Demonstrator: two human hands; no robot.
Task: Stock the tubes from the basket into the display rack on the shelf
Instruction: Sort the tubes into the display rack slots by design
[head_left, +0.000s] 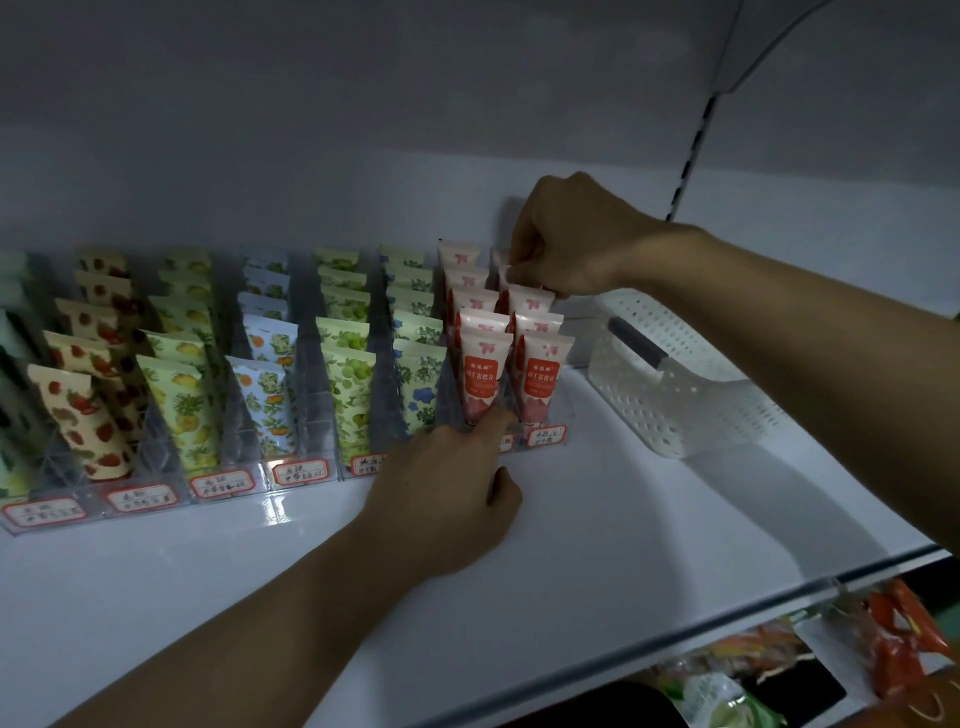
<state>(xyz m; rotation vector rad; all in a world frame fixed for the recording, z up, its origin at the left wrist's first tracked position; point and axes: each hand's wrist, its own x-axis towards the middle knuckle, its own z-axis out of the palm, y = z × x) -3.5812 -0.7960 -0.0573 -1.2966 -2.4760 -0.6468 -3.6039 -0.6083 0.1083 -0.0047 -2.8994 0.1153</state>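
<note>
Clear plastic display rack (291, 441) on the white shelf (597, 519), packed with upright tubes. Likely risk: a careless push at the back of the rightmost lane could tip the red-and-white tubes (537, 379) forward like dominoes. At 1 o'clock, right hand (566, 239) curled, pinching a tube (511, 273) into the back row. At 6 o'clock, left hand (457, 493) loosely curled, fingertip touching the rack front. White basket (675, 384) at 3 o'clock, contents hidden.

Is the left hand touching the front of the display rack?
Touching. The head view shows the left hand's fingertips pressed against the display rack's clear front edge.
</note>
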